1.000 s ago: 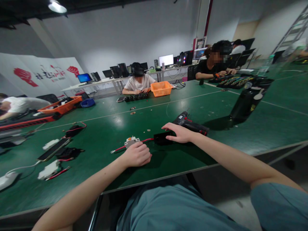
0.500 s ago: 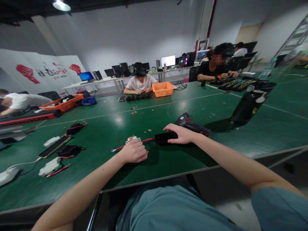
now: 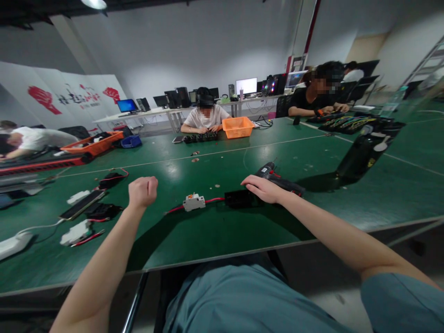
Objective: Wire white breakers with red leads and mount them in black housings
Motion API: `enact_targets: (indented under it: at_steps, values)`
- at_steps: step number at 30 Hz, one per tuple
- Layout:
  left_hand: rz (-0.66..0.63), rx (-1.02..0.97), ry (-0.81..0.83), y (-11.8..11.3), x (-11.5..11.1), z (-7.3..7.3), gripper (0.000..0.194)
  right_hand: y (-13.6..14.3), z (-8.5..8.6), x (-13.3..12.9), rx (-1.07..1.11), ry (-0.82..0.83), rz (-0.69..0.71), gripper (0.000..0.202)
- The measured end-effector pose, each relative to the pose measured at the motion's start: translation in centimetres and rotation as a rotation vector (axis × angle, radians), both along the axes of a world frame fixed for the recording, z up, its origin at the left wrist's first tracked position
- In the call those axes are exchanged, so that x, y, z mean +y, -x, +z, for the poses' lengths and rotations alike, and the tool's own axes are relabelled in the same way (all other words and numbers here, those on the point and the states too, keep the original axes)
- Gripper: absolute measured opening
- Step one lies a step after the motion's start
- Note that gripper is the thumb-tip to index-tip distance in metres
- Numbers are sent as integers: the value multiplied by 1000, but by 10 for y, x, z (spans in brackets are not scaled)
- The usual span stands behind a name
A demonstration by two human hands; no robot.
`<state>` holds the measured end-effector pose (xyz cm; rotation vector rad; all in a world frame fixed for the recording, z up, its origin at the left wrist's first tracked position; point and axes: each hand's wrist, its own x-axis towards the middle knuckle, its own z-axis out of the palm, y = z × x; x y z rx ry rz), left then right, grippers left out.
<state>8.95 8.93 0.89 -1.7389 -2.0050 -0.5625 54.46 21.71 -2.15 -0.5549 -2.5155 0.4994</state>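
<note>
My left hand [image 3: 143, 192] is raised over the table, closed in a fist; whether anything is inside is hidden. To its right lies a white circuit breaker [image 3: 194, 202] with an orange toggle. A red wire [image 3: 175, 209] leaves its left side, and another red wire [image 3: 215, 200] joins it to a black box [image 3: 236, 199]. My right hand [image 3: 262, 188] rests at the right end of that box, its fingers stretched out and not wrapped round it. A black and red power drill [image 3: 274, 175] lies just behind this hand, partly covered by it.
To the left lie a phone [image 3: 82, 205], another white breaker [image 3: 76, 232], black parts [image 3: 103, 211] and a white power strip [image 3: 15, 245]. A black cylinder [image 3: 360, 155] stands on the right. Across the green table [image 3: 215, 236], an orange basket [image 3: 237, 127] sits beside a seated person [image 3: 206, 115].
My left hand has lifted off the breaker and moved left as a fist, uncovering the breaker. My right hand stays by the black box, its fingers now closer together and flatter.
</note>
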Motion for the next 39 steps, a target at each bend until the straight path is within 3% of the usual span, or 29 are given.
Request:
enact_targets:
  at_steps: [3, 6, 11, 17, 39]
  values:
    - [263, -45, 136, 32, 10, -4, 66, 0, 0, 0, 1, 6, 12, 38]
    - [342, -83, 303, 55, 19, -14, 76, 0, -1, 0, 2, 9, 21, 39]
    - [276, -97, 505, 58, 34, -35, 80, -1, 0, 0, 8, 11, 20, 40]
    - [179, -62, 601, 45, 49, -51, 72, -1, -1, 0, -24, 18, 23, 41]
    - [176, -48, 652, 48, 51, -48, 74, -1, 0, -1, -79, 29, 21, 43]
